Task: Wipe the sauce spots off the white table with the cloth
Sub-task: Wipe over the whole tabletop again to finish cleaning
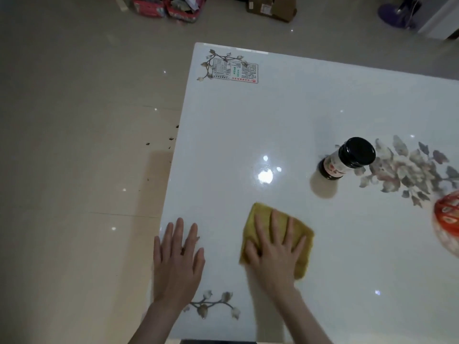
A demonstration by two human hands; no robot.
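A mustard-yellow cloth (258, 217) lies flat on the glossy white table (273, 115) near its front edge. My right hand (275, 247) presses down on the cloth with fingers spread and straight. My left hand (177, 261) rests flat on the table's left edge, fingers straight, holding nothing. A small brown spot (198, 237) shows beside my left fingertips. Part of the cloth is hidden under my right hand, and any sauce beneath it cannot be seen.
A dark jar (347, 158) with a black lid stands right of centre. A red and white package (447, 219) sits at the right edge. A printed sticker (236, 70) marks the far left corner. Dark crumbs (171, 139) lie on the tiled floor to the left.
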